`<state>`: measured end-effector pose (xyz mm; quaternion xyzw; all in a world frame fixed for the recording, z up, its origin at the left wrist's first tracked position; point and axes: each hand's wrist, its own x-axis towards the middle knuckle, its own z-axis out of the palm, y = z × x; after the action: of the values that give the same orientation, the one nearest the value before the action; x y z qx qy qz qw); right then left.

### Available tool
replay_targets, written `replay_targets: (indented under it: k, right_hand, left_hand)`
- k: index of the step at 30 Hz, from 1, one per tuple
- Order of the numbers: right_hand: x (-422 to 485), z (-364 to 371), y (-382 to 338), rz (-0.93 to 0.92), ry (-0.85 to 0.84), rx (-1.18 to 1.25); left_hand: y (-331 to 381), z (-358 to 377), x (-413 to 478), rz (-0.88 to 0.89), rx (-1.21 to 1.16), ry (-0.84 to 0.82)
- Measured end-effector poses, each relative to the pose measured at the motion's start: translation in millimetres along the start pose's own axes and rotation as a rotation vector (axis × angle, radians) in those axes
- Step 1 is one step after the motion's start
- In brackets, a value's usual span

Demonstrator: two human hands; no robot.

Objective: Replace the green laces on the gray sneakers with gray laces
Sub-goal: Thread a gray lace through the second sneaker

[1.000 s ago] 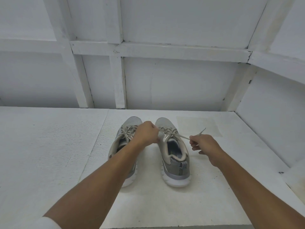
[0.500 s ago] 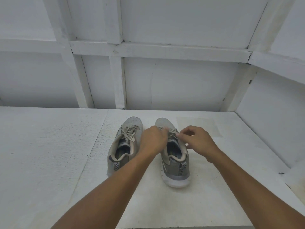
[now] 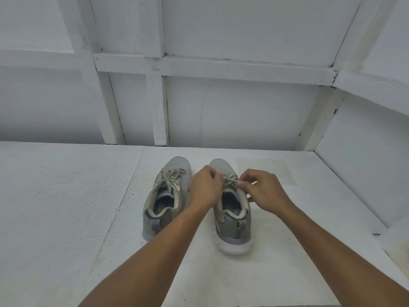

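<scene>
Two-handed: left hand (image 3: 205, 188) and right hand (image 3: 264, 191) fingers (image 3: 240, 184) pinch the right sneaker's (image 3: 232, 222) lace (image 3: 229, 178); toe points away from me, insole print unreadable.

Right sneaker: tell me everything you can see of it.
The right sneaker is gray knit-looking fabric with a pale padded collar, a chevron-striped heel tab and a thick white sole. It stands upright on the white table, toe pointing away, beside the left sneaker, toes apart. Its pale lace is threaded; the left hand and right hand both pinch it above the tongue.
</scene>
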<state>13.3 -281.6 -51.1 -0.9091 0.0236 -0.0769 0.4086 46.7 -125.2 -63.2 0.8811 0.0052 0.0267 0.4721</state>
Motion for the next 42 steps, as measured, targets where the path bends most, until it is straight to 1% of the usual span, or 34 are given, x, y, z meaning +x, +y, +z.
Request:
replay_targets:
  k: [4,10,13,15,19,21,23,27,33,35,38,42]
  right_hand:
    - [5.3,-9.6,4.7,-0.049,-0.07,-0.119]
    - [9.0,-16.1,15.9,-0.033,-0.24,-0.246]
    - [13.8,-20.7,11.2,-0.057,-0.275,-0.345]
    - [15.6,-23.2,8.4,-0.065,-0.274,-0.317]
    - [18.7,-18.6,4.6,-0.058,-0.269,-0.158]
    - [19.7,-18.0,3.0,-0.052,-0.279,-0.143]
    - [19.8,-19.7,1.0,-0.07,-0.292,-0.192]
    - [20.6,-23.7,-1.8,-0.136,-0.332,-0.383]
    - [23.1,-30.4,-1.4,-0.072,-0.443,-0.39]
    - [24.8,-37.7,-3.5,-0.04,-0.509,-0.326]
    - [23.6,-44.8,-5.1,0.005,-0.562,-0.033]
    - [21.5,-29.5,0.3,0.043,-0.489,0.37]
  left_hand:
    - [-3.8,-2.1,-3.8,0.03,0.031,0.041]
    - [-7.9,2.9,-4.7,0.031,0.055,0.078]
    - [-12.2,5.2,-4.7,0.046,0.069,0.077]
    - [-13.2,5.9,-5.7,0.056,0.089,0.088]
    - [-12.6,6.8,-6.4,0.053,0.097,0.097]
    - [-12.4,6.6,-6.1,0.054,0.087,0.094]
    - [-11.0,5.9,-6.3,0.055,0.092,0.086]
    - [-6.1,3.2,-7.4,0.071,0.101,0.074]
    - [-1.8,1.5,-7.8,0.08,0.148,0.048]
    - [-0.5,2.3,-8.0,0.095,0.178,0.045]
    - [1.2,2.2,-10.3,0.103,0.201,0.035]
    - [2.5,1.5,-11.3,0.105,0.203,0.029]
